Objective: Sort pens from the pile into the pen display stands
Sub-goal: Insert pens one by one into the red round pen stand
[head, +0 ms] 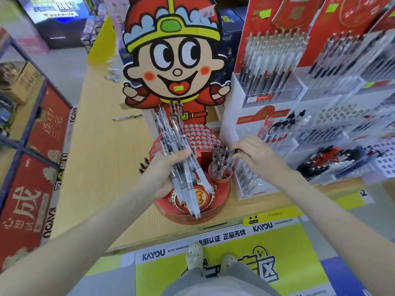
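Observation:
My left hand (165, 170) grips a bundle of several white and clear pens (181, 159) above a red round pen display stand (192, 201) with a cartoon-figure backboard (174, 54). The stand's upper tier (198, 135) is a field of small holes. A red cup (221, 171) on the stand holds several dark-capped pens. My right hand (254, 153) pinches the top of one pen (235, 151) at that cup.
White tiered racks (299, 99) full of pens stand to the right on the wooden counter (102, 150). A loose pen (127, 117) lies on the counter at the left of the backboard. Red boxes (34, 178) fill the shelf at far left.

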